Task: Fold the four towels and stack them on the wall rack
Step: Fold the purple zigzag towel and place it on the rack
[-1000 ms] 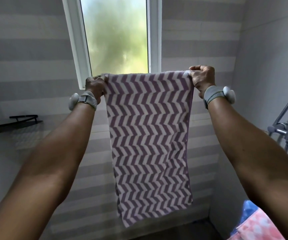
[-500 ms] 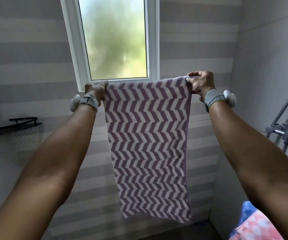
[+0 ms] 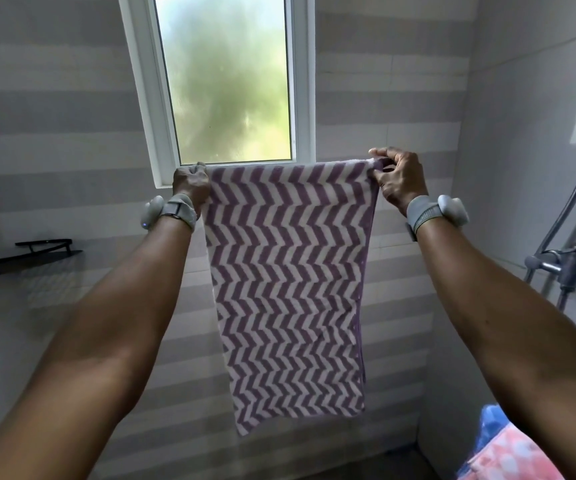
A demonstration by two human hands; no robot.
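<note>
Nearest me, bottom right, I see a pink towel (image 3: 511,459) with a blue towel (image 3: 491,427) just behind it, both partly cut off by my right forearm. Further out, my left hand (image 3: 191,183) is fisted round the top left corner of the purple zigzag towel (image 3: 290,289). My right hand (image 3: 399,180) pinches the top right corner between thumb and fingers, so it hangs flat in mid-air, a second layer showing along its right edge. Behind: black wall rack (image 3: 23,258) far left, frosted window (image 3: 227,81) above, shower tap (image 3: 570,268) right.
</note>
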